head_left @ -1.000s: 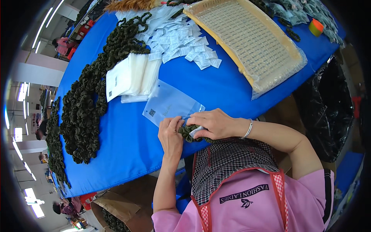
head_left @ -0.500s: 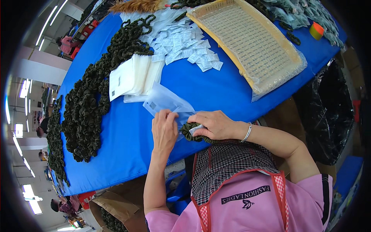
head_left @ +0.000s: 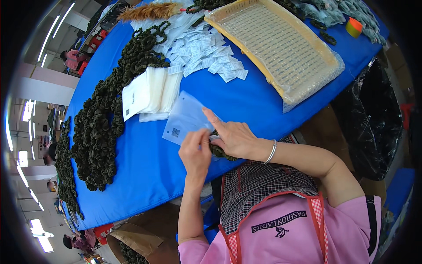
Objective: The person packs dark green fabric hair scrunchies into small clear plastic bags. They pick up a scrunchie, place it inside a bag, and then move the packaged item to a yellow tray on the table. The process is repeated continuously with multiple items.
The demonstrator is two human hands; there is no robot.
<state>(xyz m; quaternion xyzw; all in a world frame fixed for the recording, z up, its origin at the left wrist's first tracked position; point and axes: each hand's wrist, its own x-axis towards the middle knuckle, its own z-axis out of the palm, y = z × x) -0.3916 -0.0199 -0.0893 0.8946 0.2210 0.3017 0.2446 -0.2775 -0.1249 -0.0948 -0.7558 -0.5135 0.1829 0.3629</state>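
forefinger (head_left: 212, 118) straighter, scrunchie (head_left: 223, 153) under right grip (head_left: 237, 138)

Dark scrunchies (head_left: 94, 136) on blue table (head_left: 147, 171)

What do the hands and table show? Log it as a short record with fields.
Left hand: fingers curled at near edge of clear bag
Right hand: holding dark green scrunchie, index finger extended
Left side: whitish stack, scrunchie heap
Beyond bag: small white labels
Far right: yellow tray, bubble-wrapped
Tabletop: blue cover
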